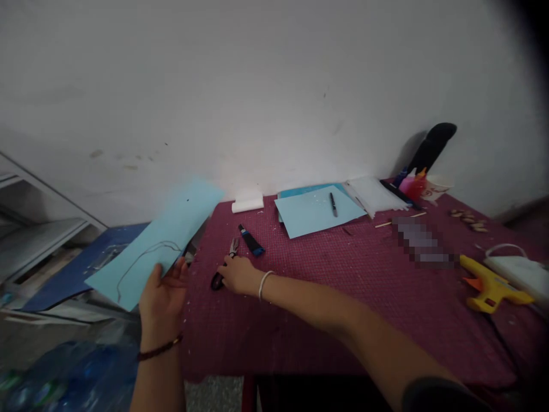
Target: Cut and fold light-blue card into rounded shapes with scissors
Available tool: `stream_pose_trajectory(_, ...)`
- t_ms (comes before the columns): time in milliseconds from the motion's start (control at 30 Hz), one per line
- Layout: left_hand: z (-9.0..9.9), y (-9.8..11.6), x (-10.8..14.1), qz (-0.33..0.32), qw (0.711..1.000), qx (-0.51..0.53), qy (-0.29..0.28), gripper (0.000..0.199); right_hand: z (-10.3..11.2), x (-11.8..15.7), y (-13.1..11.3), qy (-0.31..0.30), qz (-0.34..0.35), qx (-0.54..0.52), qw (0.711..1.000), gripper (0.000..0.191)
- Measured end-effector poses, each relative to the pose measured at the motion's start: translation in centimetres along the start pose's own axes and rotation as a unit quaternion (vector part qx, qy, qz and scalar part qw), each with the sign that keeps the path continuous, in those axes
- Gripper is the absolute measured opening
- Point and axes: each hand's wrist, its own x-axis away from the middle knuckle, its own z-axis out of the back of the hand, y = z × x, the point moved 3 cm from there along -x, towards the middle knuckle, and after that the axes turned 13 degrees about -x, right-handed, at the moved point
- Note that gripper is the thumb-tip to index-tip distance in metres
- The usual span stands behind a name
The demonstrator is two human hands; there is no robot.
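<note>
My left hand (165,292) grips a long light-blue sheet of paper (175,220) by its lower edge, thumb on top, off the table's left side. Across the sheet runs a thin, bent length of wire or cord (143,253). On the table, my right hand (240,274) is closed over the dark handles of a pair of pliers (234,247), whose metal jaws point away from me. Just beyond it lies a black and blue utility knife (251,240). The fingertips of my right hand are partly hidden.
A red checked cloth covers the table (326,326). At the back are blue sheets (309,214) with a pen (333,204) and white sticks (375,194). A yellow glue gun (493,286) lies right. A blue board (81,269) stands left, above plastic bottles (72,372).
</note>
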Motion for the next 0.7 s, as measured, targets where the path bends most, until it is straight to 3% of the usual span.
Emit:
stream_pose_trajectory(133,3.4,-0.4,0.1,0.011,0.999,-0.001,0.033,0.026,-2.1,-1.7,-1.1,-0.031,-0.037,0.034,0.998,0.033)
stream_pose_trajectory(267,4.8,-0.8,-0.2,0.017,0.999,0.002,0.027,0.025,-2.4,-1.4,-1.4,-0.033,-0.072,0.030,0.996,0.040)
stream_pose_trajectory(367,5.4,-1.1,-0.7,0.017,1.000,0.020,0.017,0.025,-2.0,0.0,-1.2,-0.016,-0.102,0.020,0.994,0.030)
stream_pose_trajectory(533,5.2,-2.3,-1.0,-0.013,0.999,0.045,-0.002,0.023,-0.9,2.5,-0.7,-0.009,-0.159,0.007,0.987,0.052)
stream_pose_trajectory(700,3.4,-3.1,0.5,-0.019,0.996,0.058,-0.072,0.028,0.7,2.4,-0.2,-0.058,-0.167,-0.031,0.984,0.051)
